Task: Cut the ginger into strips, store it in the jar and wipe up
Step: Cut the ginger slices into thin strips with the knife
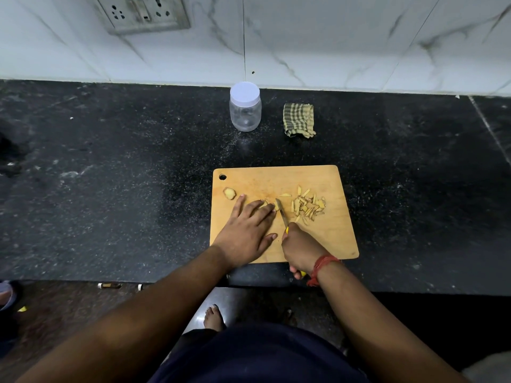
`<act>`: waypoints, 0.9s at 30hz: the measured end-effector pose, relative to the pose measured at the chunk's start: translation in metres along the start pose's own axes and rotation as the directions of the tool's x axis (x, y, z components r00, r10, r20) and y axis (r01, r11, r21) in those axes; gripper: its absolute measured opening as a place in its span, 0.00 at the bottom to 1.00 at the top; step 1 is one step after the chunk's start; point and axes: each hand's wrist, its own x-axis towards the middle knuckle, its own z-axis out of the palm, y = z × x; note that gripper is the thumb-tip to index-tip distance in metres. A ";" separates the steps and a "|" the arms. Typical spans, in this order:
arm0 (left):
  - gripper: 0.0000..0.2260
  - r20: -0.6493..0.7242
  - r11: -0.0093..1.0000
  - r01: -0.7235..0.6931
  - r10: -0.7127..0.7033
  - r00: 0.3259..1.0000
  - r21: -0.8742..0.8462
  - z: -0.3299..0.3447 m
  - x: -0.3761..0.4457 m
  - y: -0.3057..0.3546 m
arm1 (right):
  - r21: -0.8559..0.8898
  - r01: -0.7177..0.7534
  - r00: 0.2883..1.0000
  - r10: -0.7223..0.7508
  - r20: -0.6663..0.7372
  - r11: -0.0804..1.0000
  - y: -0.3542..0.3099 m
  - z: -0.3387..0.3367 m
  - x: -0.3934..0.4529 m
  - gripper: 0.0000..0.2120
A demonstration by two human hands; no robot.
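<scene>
Left hand [247,230]: fingers flat, pressing pale yellow ginger slices [269,205] onto the rectangular wooden cutting board [329,239].
Right hand [300,248]: curled round the yellow-handled knife [282,214], blade beside the slices.
Cut strips [308,206]: heaped right of the blade.
Clear plastic jar [245,109]: white lid on, behind the board.

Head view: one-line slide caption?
Left hand steadies ginger on cutting board; right hand slices with knife.

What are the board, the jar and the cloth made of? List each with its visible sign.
Board: wood by its look, matte tan with faint grain.
Jar: clear, probably plastic, see-through wall; white lid, opaque.
Cloth: woven fabric, checked pattern, soft folds.
</scene>
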 end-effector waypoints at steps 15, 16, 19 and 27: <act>0.27 0.007 0.999 0.047 -0.047 0.999 -0.012 -0.001 0.000 0.006 | -0.023 -0.061 0.997 0.061 0.037 0.998 0.008 0.003 -0.009 0.18; 0.27 0.008 0.999 0.052 -0.052 0.999 -0.014 0.000 0.000 0.006 | -0.025 -0.062 0.997 0.063 0.043 0.998 0.010 0.004 -0.012 0.15; 0.28 0.014 0.998 0.061 -0.060 0.998 -0.032 0.001 -0.001 0.006 | -0.044 -0.074 0.996 0.076 0.054 0.996 0.016 0.005 -0.021 0.09; 0.28 -0.004 0.992 0.067 -0.068 0.998 -0.108 0.006 -0.003 0.004 | -0.007 0.036 0.998 -0.036 -0.042 0.999 0.002 -0.003 -0.024 0.12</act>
